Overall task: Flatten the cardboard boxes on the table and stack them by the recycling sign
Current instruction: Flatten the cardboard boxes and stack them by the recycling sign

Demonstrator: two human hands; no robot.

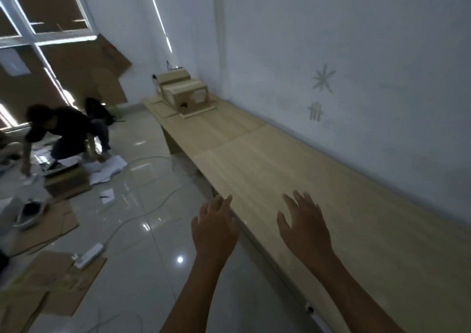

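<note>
Your left hand (215, 224) and right hand (303, 224) are both empty, fingers spread and straight, raised over the near stretch of the table (280, 179); the left hangs at its front edge, the right further in.

The boxes (182, 91) sit well apart from you, at the table's far end close to the wall. Risks, as I judge them: cables (142, 213) and a power strip (89, 255) trail across the glossy floor beside the front edge, so you could trip on the walk over. Loose cardboard sheets (48, 281) on the floor could slide underfoot. A person (61, 133) crouches near that far end; swinging flaps could reach them.

The boxes look still assembled, tan, two or so stacked on flat pieces, one bearing a pale label. Blur hides whether tape seals them.
</note>
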